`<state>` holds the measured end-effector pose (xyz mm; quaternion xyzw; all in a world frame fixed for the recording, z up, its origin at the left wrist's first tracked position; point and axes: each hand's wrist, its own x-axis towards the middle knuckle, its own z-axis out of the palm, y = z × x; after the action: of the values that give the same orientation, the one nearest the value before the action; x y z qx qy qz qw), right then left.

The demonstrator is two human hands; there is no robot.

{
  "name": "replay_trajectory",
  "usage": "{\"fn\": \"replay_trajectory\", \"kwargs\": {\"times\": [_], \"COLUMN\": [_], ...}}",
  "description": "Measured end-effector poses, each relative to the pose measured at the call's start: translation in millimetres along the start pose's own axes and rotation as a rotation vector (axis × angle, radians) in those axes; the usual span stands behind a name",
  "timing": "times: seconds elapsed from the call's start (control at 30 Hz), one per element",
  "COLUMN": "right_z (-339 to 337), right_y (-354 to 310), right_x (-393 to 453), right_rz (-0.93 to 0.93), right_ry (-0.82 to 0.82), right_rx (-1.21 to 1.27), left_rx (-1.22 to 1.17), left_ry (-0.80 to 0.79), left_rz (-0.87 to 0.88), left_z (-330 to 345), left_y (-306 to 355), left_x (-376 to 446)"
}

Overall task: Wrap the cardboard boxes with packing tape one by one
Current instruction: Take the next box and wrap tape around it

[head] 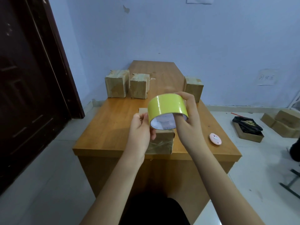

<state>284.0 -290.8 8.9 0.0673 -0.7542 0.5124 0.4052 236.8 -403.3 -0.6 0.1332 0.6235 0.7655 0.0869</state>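
Observation:
A yellow roll of packing tape (167, 106) is held up above the wooden table (113, 120). My right hand (189, 120) grips the roll, with the thumb on its outside and a finger through the core. My left hand (141, 127) pinches the roll's left edge. Directly below my hands a cardboard box (162, 142) with shiny tape on its front sits near the table's front edge, partly hidden. Two more cardboard boxes (117, 85) (139, 86) stand side by side at the far left. A third box (194, 87) stands at the far right.
A small round pink object (215, 139) lies on the table to the right. On the floor at right are an open box lined with a black bag (247, 129) and stacked cardboard boxes (282, 124). A dark door (29, 78) is to the left.

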Motion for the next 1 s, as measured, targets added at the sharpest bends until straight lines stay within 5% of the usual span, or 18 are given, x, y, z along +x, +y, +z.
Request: {"fn": "replay_trajectory", "kwargs": {"times": [0.2,0.47,0.73,0.9,1.0], "right_z": [13.2,9.1,9.6,6.8,10.0], "right_y": [14.0,12.2,8.2,6.0,10.3], "right_x": [2.9,21.7,24.2,24.5,26.7], "right_rz": [0.077,0.082,0.093,0.024,0.072], "right_ry": [-0.099,-0.156,-0.174,-0.124,-0.06], "right_rx": [-0.069,-0.184,-0.185,-0.252,-0.21], "left_rx": [0.159,0.392,0.337,0.063,0.144], "left_ry": [0.133,0.037,-0.012,-0.212,-0.161], "left_rz": [0.121,0.181,0.157,0.029,0.024], "left_z": [-17.0,-32.4,-41.9,-53.3,-48.2], "left_y": [1.3,-3.7,-1.1,5.6,3.3], "left_x": [16.1,32.1,38.5,37.5,38.6]}}
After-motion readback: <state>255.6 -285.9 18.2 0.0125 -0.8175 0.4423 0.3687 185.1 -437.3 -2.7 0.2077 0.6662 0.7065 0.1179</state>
